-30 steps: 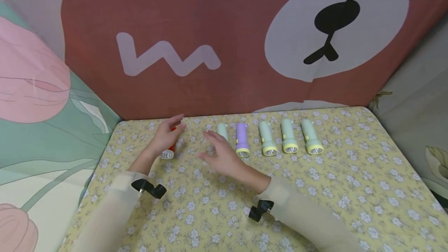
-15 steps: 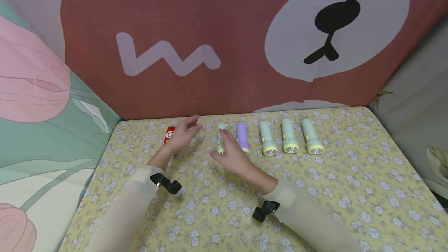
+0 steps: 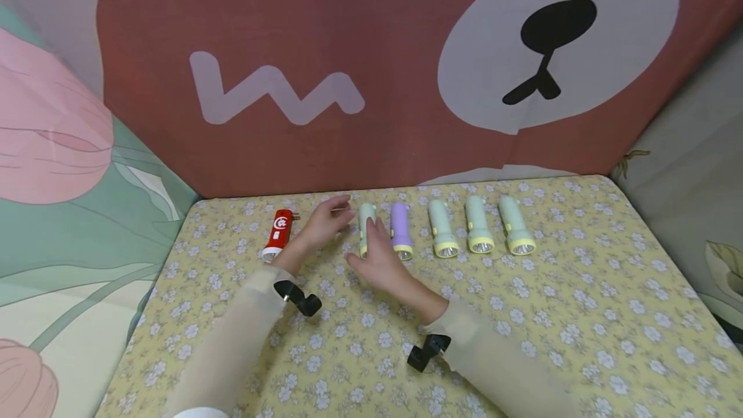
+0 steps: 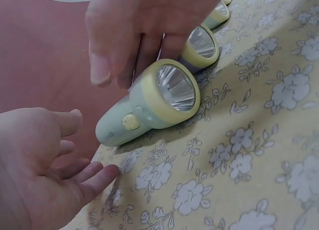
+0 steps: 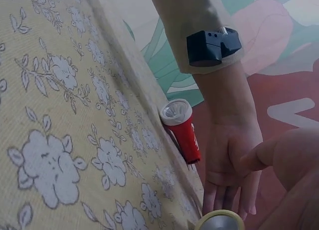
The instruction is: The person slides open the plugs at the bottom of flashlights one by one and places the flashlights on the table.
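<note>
A mint-green torch point(image 3: 365, 223) with a yellow rim lies on the flowered tablecloth point(image 3: 522, 315), lens toward me. My left hand point(image 3: 326, 221) is open just left of it, palm facing the torch point(image 4: 149, 105) and fingers straight point(image 4: 94, 177). My right hand point(image 3: 378, 255) hovers over the torch's lens end with relaxed fingers point(image 4: 102, 65); whether they touch it is unclear. A red torch point(image 3: 277, 234) lies free further left, also seen as the red torch point(image 5: 183, 132) beside my left wrist.
A purple torch point(image 3: 399, 231) lies right of the mint one, then three more mint torches point(image 3: 442, 231), point(image 3: 478, 229), point(image 3: 515, 229) in a row. A printed cloth backdrop point(image 3: 371, 82) rises behind the table. Black wrist cameras point(image 3: 298, 298) sit on both sleeves.
My left hand left the red torch and moved right to the mint torch's side. My right hand shifted slightly onto that torch's lens end. The red torch now lies uncovered.
</note>
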`<action>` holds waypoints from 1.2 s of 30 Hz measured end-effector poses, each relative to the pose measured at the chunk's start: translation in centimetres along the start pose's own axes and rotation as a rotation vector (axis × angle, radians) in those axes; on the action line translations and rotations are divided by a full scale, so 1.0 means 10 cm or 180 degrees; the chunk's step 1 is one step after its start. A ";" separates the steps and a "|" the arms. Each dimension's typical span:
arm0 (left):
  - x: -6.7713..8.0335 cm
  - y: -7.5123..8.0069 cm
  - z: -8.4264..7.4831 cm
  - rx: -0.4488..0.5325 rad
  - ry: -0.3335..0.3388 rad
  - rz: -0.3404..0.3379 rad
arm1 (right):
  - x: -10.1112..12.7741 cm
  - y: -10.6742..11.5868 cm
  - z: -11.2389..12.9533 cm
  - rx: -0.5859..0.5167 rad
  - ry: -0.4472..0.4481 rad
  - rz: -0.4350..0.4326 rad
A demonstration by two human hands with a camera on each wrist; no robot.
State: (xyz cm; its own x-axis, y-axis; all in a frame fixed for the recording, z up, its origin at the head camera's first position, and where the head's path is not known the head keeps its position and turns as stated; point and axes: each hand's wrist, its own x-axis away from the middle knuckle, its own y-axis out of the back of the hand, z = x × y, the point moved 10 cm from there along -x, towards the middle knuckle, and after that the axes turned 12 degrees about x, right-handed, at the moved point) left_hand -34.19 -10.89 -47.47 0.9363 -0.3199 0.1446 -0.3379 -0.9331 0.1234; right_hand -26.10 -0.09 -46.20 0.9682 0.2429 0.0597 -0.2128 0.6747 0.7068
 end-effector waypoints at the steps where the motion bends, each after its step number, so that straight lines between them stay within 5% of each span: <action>1: -0.01 -0.01 0.01 0.0041 0.0013 0.0005 | -0.01 -0.01 -0.01 0.0001 -0.0030 0.0001; 36: -0.14 -0.12 0.21 0.0366 0.0204 -0.0006 | -0.01 -0.20 -0.03 -0.0010 0.0144 -0.0612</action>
State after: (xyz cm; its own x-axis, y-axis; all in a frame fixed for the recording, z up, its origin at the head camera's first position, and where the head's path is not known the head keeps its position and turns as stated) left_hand -34.88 -9.64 -49.87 0.9277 -0.3105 0.2073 -0.3196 -0.9475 0.0110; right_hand -25.84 -1.23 -47.84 0.9842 0.1404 -0.1081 -0.0249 0.7137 0.7000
